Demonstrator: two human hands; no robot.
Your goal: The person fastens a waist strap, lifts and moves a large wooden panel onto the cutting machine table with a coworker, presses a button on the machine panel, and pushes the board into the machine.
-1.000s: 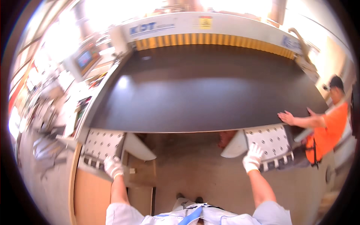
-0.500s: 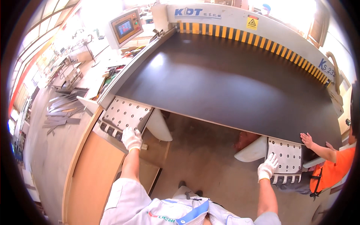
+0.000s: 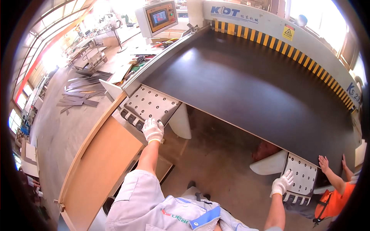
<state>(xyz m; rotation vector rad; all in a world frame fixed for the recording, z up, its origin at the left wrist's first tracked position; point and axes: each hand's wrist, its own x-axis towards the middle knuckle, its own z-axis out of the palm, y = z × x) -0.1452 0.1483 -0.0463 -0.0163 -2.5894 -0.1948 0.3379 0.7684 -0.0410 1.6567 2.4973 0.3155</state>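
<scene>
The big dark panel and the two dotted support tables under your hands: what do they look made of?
The dark panel looks like coated wood board: smooth brown-black face with soft glare, pale edge. The left support table and the right support table look like light metal or plastic plate, matte, with rows of small dark dots, possibly rollers.

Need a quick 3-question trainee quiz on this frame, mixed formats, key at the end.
1. True or false: the person's left hand in a white glove rests on the near end of the left perforated support arm.
2. Multiple choice: what lies on the machine bed? A) a large dark panel B) a roll of fabric C) a stack of bricks
3. Fill in: the co-worker's bare hand lies flat on the panel's near ____ corner.

Key
1. True; the right hand likewise rests on the right perforated support arm.
2. A
3. right
</scene>
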